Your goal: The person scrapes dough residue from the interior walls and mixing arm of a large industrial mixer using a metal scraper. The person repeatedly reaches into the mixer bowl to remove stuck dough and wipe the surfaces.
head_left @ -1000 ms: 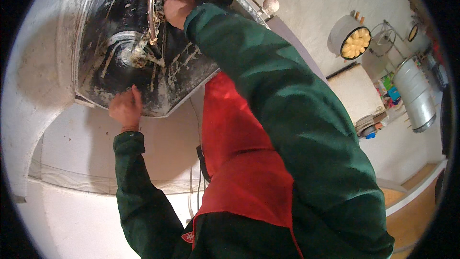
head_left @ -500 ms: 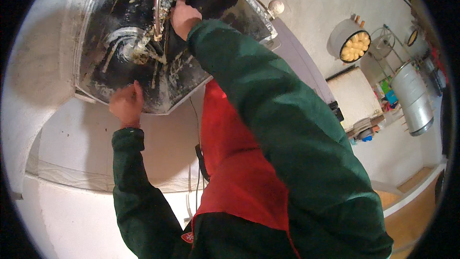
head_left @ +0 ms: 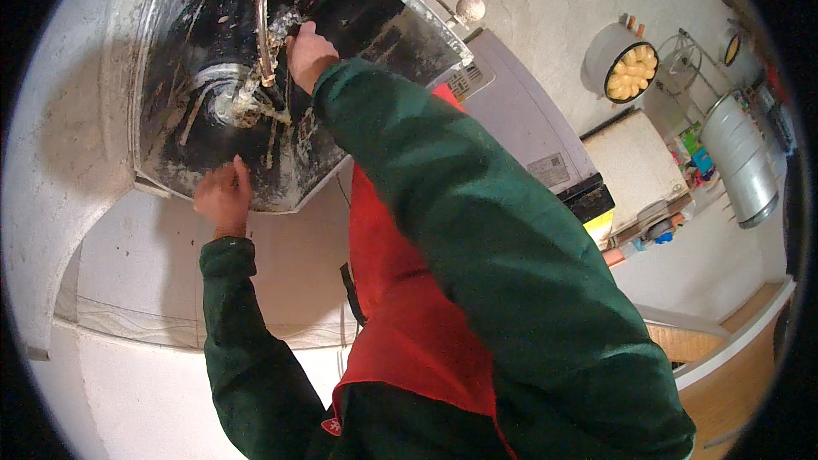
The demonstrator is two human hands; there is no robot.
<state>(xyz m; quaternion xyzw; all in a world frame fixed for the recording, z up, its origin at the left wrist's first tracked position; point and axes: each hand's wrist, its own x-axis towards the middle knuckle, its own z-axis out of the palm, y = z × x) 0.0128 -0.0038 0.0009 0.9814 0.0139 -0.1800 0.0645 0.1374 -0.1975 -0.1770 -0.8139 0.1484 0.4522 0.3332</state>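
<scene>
Basin [head_left: 362, 13]: residue [head_left: 247, 106] remains. Your left hand [head_left: 223, 194]: at near edge, hold unclear. Your right hand [head_left: 310, 56]: beside rod [head_left: 262, 25], hold unclear.

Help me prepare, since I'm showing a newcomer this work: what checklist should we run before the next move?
1. Left hand at the near rim of the dark basin: ok.
2. Left hand's grip on that rim: cannot tell; its fingers are largely hidden.
3. Right hand free of any object: cannot tell; its fingertips merge with the background.
4. Right cuff outside the basin: not ok; it reaches over the interior.
5. Basin free of pale residue: not ok; smears and crust show.
6. Brown rod with its lower end in view: ok.
</scene>
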